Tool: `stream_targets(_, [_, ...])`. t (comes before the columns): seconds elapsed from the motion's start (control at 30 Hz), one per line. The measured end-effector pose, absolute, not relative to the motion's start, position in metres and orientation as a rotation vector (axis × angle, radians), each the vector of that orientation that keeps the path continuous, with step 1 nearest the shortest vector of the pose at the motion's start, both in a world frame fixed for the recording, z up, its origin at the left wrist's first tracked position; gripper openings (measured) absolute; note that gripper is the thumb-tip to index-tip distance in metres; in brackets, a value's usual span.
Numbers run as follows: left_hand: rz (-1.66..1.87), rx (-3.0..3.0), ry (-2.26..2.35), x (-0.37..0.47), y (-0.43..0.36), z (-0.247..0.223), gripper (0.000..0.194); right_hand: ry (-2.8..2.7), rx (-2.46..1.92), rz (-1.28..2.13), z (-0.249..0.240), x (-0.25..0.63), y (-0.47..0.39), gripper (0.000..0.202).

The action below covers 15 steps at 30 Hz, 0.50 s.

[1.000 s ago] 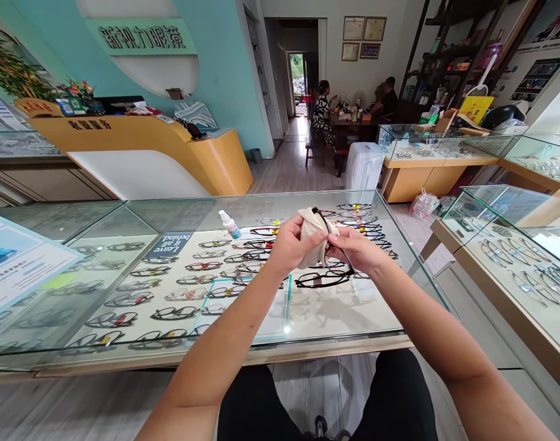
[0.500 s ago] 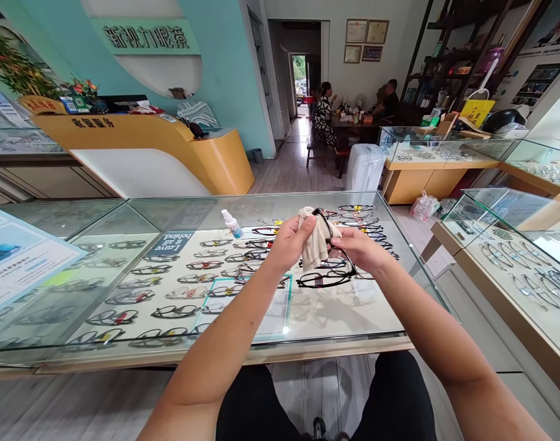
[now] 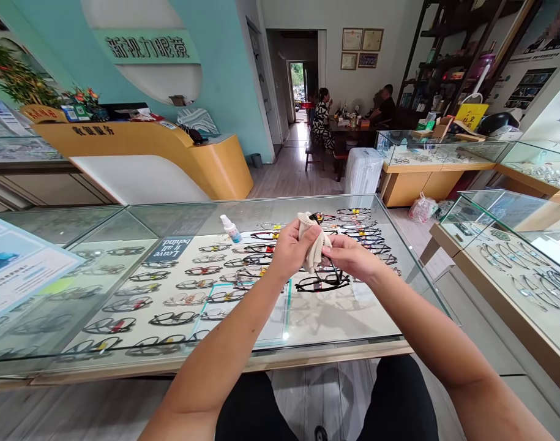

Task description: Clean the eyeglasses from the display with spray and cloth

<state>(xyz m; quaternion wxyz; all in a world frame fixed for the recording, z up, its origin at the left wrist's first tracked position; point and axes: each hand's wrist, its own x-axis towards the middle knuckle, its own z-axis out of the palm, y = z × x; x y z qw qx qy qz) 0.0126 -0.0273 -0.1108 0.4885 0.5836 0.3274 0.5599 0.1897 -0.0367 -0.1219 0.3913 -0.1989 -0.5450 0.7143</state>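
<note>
My left hand (image 3: 292, 250) is closed on a cream cloth (image 3: 313, 256), thumb pressed on top, with the cloth folded around part of a pair of dark-framed glasses (image 3: 337, 267). On the other side, my right hand (image 3: 352, 256) pinches the same glasses with its fingertips close to the cloth. A dark temple arm slants down below the right fingers; the lenses are mostly hidden by cloth and fingers. Both hands are above the glass display case (image 3: 261, 343). A white spray bottle (image 3: 231, 229) stands upright on the glass, left of my hands.
Rows of eyeglasses (image 3: 204, 269) lie inside the case under the glass. A printed sheet (image 3: 27, 263) is at the left. Another glass case (image 3: 513, 257) stands at the right. Farther back are a yellow counter (image 3: 224, 165), a wrapped suitcase (image 3: 363, 170) and two seated people (image 3: 323, 119).
The glasses have turned in my hands, and the temple arm now points more steeply downward. The cloth is bunched more tightly under the left thumb. The camera view has shifted slightly.
</note>
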Motion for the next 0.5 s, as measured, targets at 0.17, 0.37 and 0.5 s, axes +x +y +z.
stream_targets(0.17, [1.486, 1.367, 0.859, 0.017, -0.026, -0.115, 0.071, -1.447, -0.497, 1.767, -0.124, 0.188, -0.037, 0.043])
stream_targets(0.37, [1.548, 1.192, 0.81, 0.006, -0.006, -0.122, 0.065, -1.319, -0.479, 1.759, -0.112, 0.201, -0.036, 0.04])
stream_targets(0.5, [1.615, 1.22, 0.842, -0.004, 0.006, -0.124, 0.061, -1.253, -0.494, 1.725, -0.11, 0.212, -0.032, 0.038])
